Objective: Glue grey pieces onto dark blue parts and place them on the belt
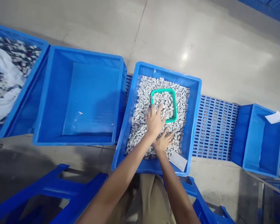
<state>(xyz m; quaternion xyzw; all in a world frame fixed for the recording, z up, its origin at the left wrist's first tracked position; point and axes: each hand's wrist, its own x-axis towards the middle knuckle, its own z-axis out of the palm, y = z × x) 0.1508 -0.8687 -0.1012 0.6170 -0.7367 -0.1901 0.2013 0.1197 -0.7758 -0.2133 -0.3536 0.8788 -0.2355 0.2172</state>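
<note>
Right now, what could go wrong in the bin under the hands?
The green basket rests on loose pieces, so it might tip if the left hand pushes down on its near-left side. Its contents resemble the pieces around it, so a spill could be hard to separate. The paper slip in the near right corner of the blue bin could get buried.

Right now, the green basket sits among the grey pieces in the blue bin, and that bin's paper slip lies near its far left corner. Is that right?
Not quite: the head view shows the paper slip near the near right corner of the blue bin. The green basket does sit among the grey pieces there.
</note>
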